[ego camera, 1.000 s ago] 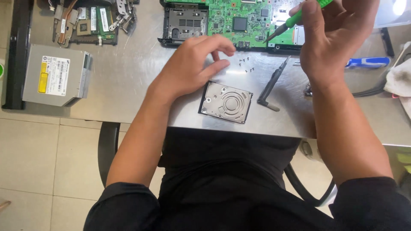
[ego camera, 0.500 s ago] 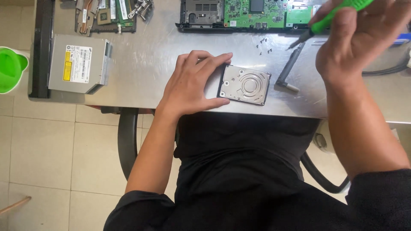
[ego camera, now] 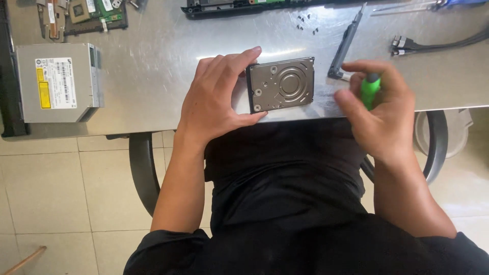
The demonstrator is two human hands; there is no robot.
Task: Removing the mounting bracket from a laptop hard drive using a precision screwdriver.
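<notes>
A small metal hard drive [ego camera: 281, 84] lies flat near the front edge of the steel table [ego camera: 153, 56]. My left hand [ego camera: 216, 99] rests on the table and grips the drive's left side between thumb and fingers. To the right of the drive, my right hand [ego camera: 379, 114] is closed around a green-handled screwdriver [ego camera: 370, 89]; its tip is hidden by my fingers. A black mounting bracket [ego camera: 346, 43] lies just beyond my right hand.
A silver optical drive [ego camera: 56, 81] sits at the table's left. Circuit boards [ego camera: 84, 12] lie at the back left, a black laptop base [ego camera: 244, 6] at the back centre, several tiny screws [ego camera: 307, 23] near it, cables [ego camera: 438, 45] at the right. A chair [ego camera: 145, 173] is under me.
My right hand has come down from the laptop base with the screwdriver to the table edge beside the hard drive. My left hand has taken hold of the drive's left side.
</notes>
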